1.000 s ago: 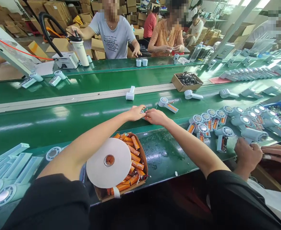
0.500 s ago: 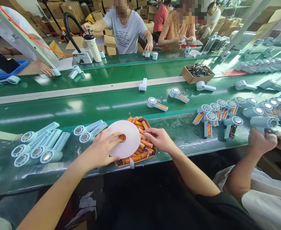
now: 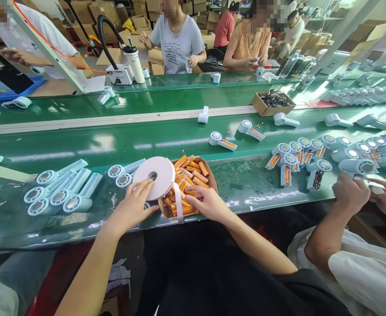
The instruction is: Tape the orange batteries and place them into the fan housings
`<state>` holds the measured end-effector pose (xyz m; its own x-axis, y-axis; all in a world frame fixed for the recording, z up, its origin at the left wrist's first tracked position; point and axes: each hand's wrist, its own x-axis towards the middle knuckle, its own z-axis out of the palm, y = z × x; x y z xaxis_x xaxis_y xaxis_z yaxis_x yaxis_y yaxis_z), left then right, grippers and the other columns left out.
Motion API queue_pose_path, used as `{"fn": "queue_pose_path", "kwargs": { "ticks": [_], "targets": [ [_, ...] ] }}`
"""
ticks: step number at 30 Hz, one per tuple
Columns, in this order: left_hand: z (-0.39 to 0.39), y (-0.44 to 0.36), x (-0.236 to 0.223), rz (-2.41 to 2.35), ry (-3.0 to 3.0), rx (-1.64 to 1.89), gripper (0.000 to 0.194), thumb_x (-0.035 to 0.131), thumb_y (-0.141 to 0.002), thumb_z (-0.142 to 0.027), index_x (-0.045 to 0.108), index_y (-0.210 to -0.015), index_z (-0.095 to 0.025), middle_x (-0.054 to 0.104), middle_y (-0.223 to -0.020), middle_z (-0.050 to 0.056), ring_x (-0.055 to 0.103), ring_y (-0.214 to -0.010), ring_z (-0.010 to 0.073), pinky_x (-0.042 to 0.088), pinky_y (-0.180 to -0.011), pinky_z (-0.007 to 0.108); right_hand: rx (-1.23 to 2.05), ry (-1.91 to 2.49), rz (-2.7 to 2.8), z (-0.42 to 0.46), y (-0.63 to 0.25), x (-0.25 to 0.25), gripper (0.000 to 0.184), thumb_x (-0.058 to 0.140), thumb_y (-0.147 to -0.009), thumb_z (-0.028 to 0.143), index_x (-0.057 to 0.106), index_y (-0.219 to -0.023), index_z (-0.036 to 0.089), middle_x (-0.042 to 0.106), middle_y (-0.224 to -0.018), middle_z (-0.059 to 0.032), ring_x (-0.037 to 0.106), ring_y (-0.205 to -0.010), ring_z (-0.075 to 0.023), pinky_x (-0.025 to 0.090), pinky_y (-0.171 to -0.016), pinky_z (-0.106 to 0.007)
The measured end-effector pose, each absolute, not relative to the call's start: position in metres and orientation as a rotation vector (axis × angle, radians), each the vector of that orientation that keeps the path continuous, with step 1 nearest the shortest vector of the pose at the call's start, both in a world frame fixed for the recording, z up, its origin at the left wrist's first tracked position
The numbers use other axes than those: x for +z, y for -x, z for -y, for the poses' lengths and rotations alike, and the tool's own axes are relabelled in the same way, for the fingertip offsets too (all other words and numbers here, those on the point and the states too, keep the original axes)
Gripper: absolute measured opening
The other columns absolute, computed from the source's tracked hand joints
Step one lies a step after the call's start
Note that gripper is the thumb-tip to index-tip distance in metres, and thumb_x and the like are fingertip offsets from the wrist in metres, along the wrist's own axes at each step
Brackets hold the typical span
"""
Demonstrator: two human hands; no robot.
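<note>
Several filled housings [image 3: 287,175] sit beyond seemingly unfilled ones [image 3: 76,202]; left hand [image 3: 130,210] spreads loosely against the roll [image 3: 163,173], right hand [image 3: 209,204] half-curls over loose cells [image 3: 200,179], grip unclear.

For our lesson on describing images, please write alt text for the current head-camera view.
A person's left hand holds a flat white roll of tape beside orange cylindrical batteries in a brown cardboard box, which their right hand reaches into, on a glossy green bench.
</note>
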<state>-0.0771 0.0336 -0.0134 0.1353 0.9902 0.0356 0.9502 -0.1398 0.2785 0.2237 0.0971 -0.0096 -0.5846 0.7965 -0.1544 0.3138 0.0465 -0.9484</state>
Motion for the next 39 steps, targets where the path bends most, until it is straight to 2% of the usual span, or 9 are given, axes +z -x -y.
{"fn": "queue_pose_path", "kwargs": {
  "ticks": [3,8,11,16,20,24,29,34,39],
  "targets": [
    [-0.044,0.075,-0.018,-1.935,-2.106,0.309,0.072,0.066,-0.093,-0.054,0.052,-0.157,-0.025,0.055,-0.158,0.013,0.047,-0.144,0.0383,0.047,-0.118,0.056,1.48,1.146,1.991,-0.1,-0.217,-0.01,0.044,0.064,-0.099,0.059,0.075,-0.116,0.021,0.065,-0.06,0.0038,0.059,-0.05,-0.0146,0.047,-0.052,-0.025],
    [-0.039,0.058,-0.005,-1.987,-2.166,0.51,0.068,0.07,-0.092,-0.046,0.052,-0.154,-0.025,0.061,-0.15,0.015,0.05,-0.138,0.0395,0.046,-0.117,0.059,1.48,1.084,2.045,-0.106,-0.211,0.003,0.041,0.061,-0.102,0.057,0.078,-0.113,0.021,0.065,-0.059,0.0038,0.056,-0.049,-0.0135,0.044,-0.05,-0.024],
    [-0.02,0.05,0.006,-2.067,-2.268,0.871,0.072,0.078,-0.087,-0.041,0.051,-0.152,-0.027,0.061,-0.144,0.016,0.05,-0.138,0.0415,0.04,-0.122,0.065,1.606,0.862,2.133,-0.097,-0.213,0.019,0.042,0.058,-0.104,0.054,0.078,-0.09,0.021,0.067,-0.061,0.0026,0.057,-0.05,-0.0123,0.042,-0.051,-0.024],
    [-0.004,0.052,0.011,-2.149,-1.754,1.354,0.08,0.08,-0.082,-0.043,0.046,-0.154,-0.032,0.051,-0.149,0.015,0.045,-0.146,0.0398,0.065,-0.1,0.052,1.421,0.303,2.693,-0.086,-0.218,0.033,0.031,0.069,-0.101,0.04,0.078,-0.075,0.025,0.068,-0.06,0.0035,0.056,-0.054,-0.0121,0.036,-0.055,-0.025],
    [-0.002,0.046,0.001,-2.139,-1.561,1.491,0.079,0.08,-0.082,-0.043,0.046,-0.152,-0.032,0.045,-0.152,0.015,0.04,-0.15,0.0378,0.07,-0.088,0.042,0.991,1.016,2.653,-0.118,-0.205,0.031,0.035,0.072,-0.096,0.056,0.081,-0.085,0.024,0.072,-0.069,-0.0012,0.061,-0.061,-0.0159,0.041,-0.062,-0.027],
    [-0.003,0.032,-0.013,-2.07,-1.69,1.381,0.078,0.077,-0.085,-0.035,0.043,-0.154,-0.034,0.046,-0.151,0.014,0.043,-0.147,0.0363,0.069,-0.091,0.043,0.621,1.597,2.427,-0.159,-0.184,0.02,0.048,0.066,-0.096,0.065,0.079,-0.09,0.02,0.078,-0.089,-0.0126,0.072,-0.093,-0.0284,0.051,-0.077,-0.032],
    [-0.003,0.024,-0.017,-2.21,-1.995,1.241,0.084,0.07,-0.087,-0.017,0.034,-0.16,-0.035,0.051,-0.146,0.014,0.045,-0.143,0.038,0.056,-0.11,0.056,0.894,1.275,2.317,-0.167,-0.187,0.006,0.022,0.074,-0.093,0.043,0.08,-0.094,0.022,0.079,-0.086,-0.0054,0.072,-0.085,-0.0225,0.054,-0.085,-0.033],
    [0.0,0.023,-0.015,-2.272,-2.258,1.249,0.092,0.068,-0.087,-0.009,0.027,-0.165,-0.034,0.058,-0.137,0.013,0.048,-0.135,0.0381,0.045,-0.116,0.058,1.357,0.866,1.497,-0.154,-0.215,0.014,0.046,0.079,-0.082,0.044,0.07,-0.123,0.026,0.078,-0.111,-0.0043,0.072,-0.096,-0.0201,0.058,-0.09,-0.033],
    [-0.003,0.015,-0.015,-2.189,-2.397,1.218,0.091,0.069,-0.086,-0.007,0.031,-0.165,-0.031,0.062,-0.135,0.013,0.047,-0.136,0.0377,0.044,-0.116,0.055,1.671,0.639,1.043,-0.135,-0.228,0.04,0.043,0.091,-0.074,0.042,0.069,-0.109,0.029,0.077,-0.103,-0.0005,0.075,-0.098,-0.0216,0.062,-0.092,-0.036]
  ]
}}
